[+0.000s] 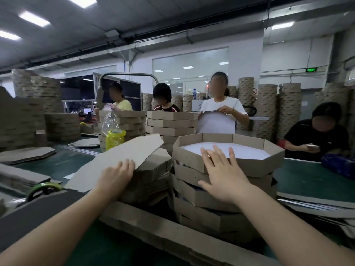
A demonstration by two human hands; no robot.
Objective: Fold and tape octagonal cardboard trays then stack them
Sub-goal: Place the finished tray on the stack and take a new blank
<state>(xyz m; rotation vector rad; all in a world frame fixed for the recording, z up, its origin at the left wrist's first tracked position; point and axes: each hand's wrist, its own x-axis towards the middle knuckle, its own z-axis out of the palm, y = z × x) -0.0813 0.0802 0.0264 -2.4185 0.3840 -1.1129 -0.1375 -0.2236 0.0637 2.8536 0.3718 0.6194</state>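
A stack of folded octagonal cardboard trays [221, 196] stands in front of me; the top tray [249, 166] has a white inner floor. My right hand [222, 175] lies flat with spread fingers against the near wall of that top tray. Left of the stack is a pile of flat cardboard blanks [153, 175]. My left hand [117, 173] grips the near edge of the top flat blank [123, 158], which is lifted and tilted above the pile. A roll of tape in a dispenser [43, 190] sits at the left.
Several people work across the green table [311, 181]. More tray stacks [171, 123] and a yellow bag [114, 139] stand mid-table. Flat sheets [315, 206] lie at right, tall tray columns [288, 110] line the back. A long cardboard piece [163, 233] lies near me.
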